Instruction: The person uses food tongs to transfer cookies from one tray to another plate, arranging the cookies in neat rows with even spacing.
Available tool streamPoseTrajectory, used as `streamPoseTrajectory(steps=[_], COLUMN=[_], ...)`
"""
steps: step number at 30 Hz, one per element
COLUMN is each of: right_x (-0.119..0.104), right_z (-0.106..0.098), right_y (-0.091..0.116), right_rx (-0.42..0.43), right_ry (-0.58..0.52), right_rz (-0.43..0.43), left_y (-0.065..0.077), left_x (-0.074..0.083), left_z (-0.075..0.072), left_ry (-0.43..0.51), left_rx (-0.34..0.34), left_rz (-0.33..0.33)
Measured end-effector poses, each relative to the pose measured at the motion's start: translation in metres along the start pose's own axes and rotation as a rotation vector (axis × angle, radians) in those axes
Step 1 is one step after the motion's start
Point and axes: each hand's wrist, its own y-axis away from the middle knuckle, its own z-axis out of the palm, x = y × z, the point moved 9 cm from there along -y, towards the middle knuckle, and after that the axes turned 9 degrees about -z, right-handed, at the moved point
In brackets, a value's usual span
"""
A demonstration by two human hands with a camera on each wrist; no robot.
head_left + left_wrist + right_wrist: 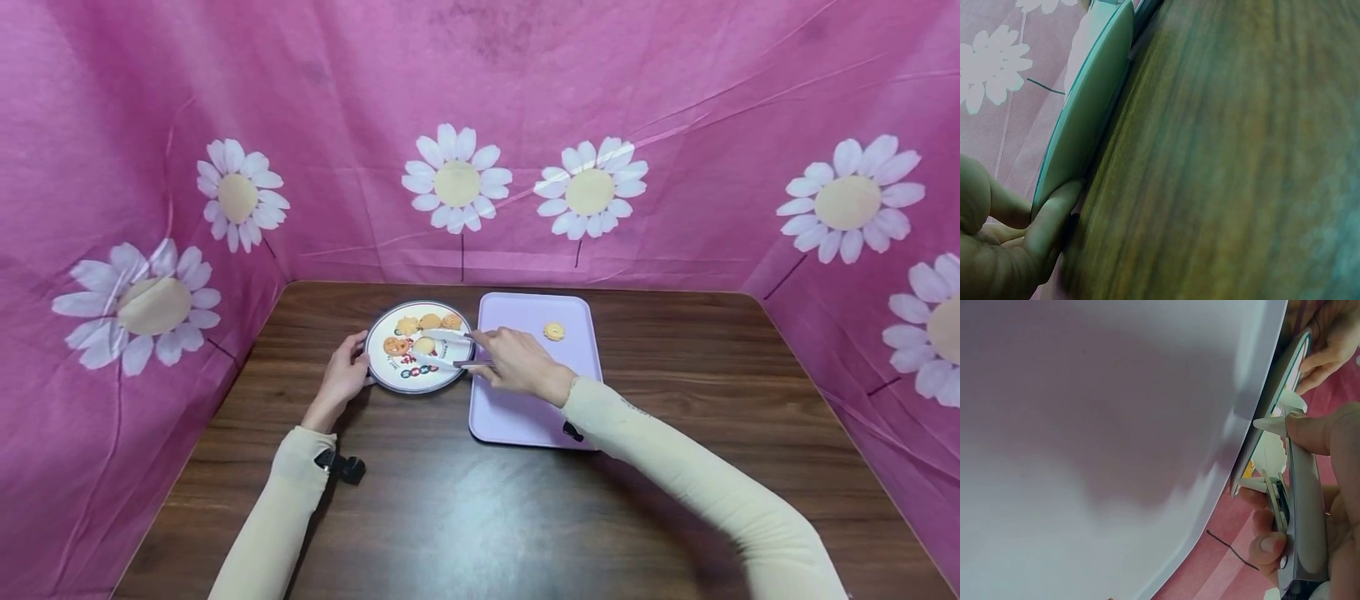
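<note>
My left hand pinches the left rim of a round white plate that has a dark edge and printed pictures. In the left wrist view, the thumb and fingers meet at the plate's rim. Several cookies lie on the plate, among them a flower-shaped cookie. My right hand holds tongs with white tips, reaching over the plate from the right. Between the tips is a pale round cookie; whether they touch it I cannot tell. The right wrist view shows the tongs' grey handle in the hand.
A lilac tray stands right beside the plate, partly under my right arm. On it lies one flower-shaped cookie. Both stand on a brown wooden table, with a pink flowered cloth hanging behind and at the sides.
</note>
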Motion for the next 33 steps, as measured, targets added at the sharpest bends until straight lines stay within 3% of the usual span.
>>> streamPoseTrajectory(steps=[11,19,26,33], right_x=[0.000,0.011,0.026,0.042], right_z=[-0.007,-0.026,-0.039,-0.039], right_y=[0.008,0.022,0.039,0.062], right_rx=[0.026,0.116,0.159,0.178], right_ry=[0.026,-0.009,-0.011,-0.007], right_rz=[-0.003,0.036,0.105,0.141], left_y=[-0.001,-0.001,-0.003,0.000], left_x=[0.002,0.004,0.000,0.000], left_z=[0.006,0.006,0.003,0.000], left_ry=[0.031,0.017,-0.001,0.005], left_rx=[-0.002,0.005,-0.002,-0.003], left_rz=[0.009,0.021,0.000,0.023])
